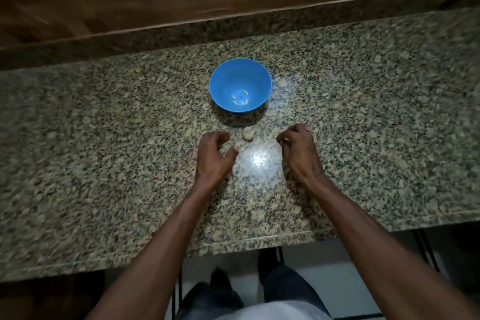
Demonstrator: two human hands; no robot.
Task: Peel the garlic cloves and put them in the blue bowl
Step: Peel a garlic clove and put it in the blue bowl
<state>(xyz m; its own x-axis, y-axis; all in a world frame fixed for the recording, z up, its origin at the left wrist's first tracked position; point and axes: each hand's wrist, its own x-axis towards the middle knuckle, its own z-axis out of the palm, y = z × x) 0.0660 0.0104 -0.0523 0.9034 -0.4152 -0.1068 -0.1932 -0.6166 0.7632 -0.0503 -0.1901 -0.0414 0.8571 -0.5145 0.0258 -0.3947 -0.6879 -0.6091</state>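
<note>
A blue bowl (240, 84) stands on the granite counter (363, 112); small pale-yellow marks show at its bottom, too blurred to identify. Just in front of the bowl lies a pale garlic piece (248, 134), with nothing touching it. My left hand (214, 156) hovers left of the garlic, its fingers loosely curled and its thumb spread, holding nothing I can see. My right hand (298, 148) is to the right of the garlic, its fingers curled in toward the thumb. Whether they pinch something small is hidden by blur.
A bright light reflection (258, 160) lies on the counter between my hands. A raised granite ledge (233, 26) and a wooden wall run along the back. The counter's front edge (233, 244) is near my body.
</note>
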